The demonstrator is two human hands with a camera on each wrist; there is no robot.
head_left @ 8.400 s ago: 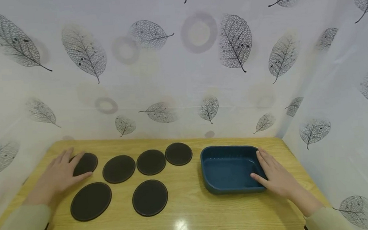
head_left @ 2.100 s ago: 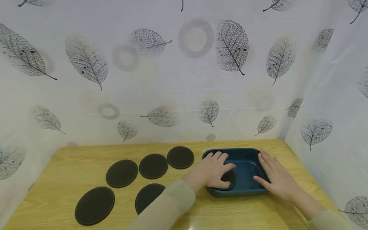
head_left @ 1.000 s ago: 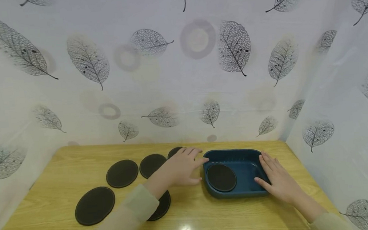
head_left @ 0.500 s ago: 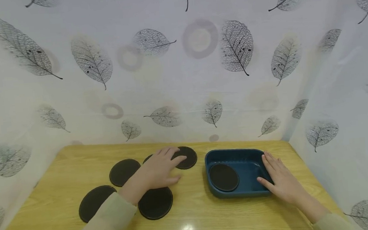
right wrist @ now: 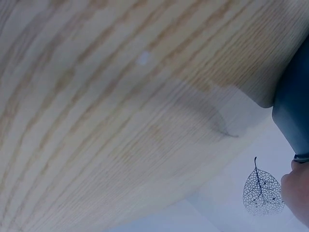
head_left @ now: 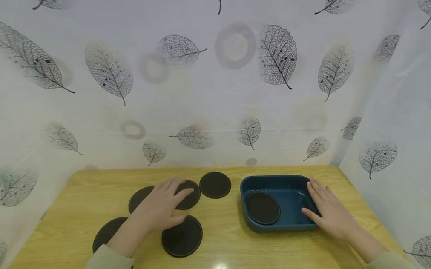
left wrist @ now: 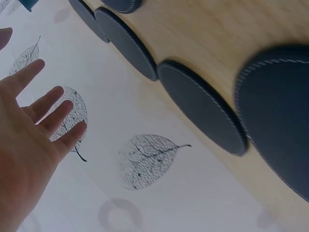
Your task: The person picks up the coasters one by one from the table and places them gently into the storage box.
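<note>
My left hand, fingers spread and holding nothing, hovers over the black round coasters with stitched edges. Under or beside it are a back-row coaster and a front coaster. The left wrist view shows its palm with the fingers apart from the coasters. My right hand rests on the right rim of a blue rectangular dish, fingers straight, thumb over the inside. One coaster lies in the dish's left part. In the right wrist view only a bit of the hand shows by the dish.
More coasters lie on the wooden table: one at the back, one behind my left wrist, and one partly under my left forearm. A leaf-patterned white curtain borders the table behind and at the right.
The far-left coaster was carried by my left hand into the dish and let go. Since then that hand has drawn back leftward over the other coasters. My right hand stays on the rim.
</note>
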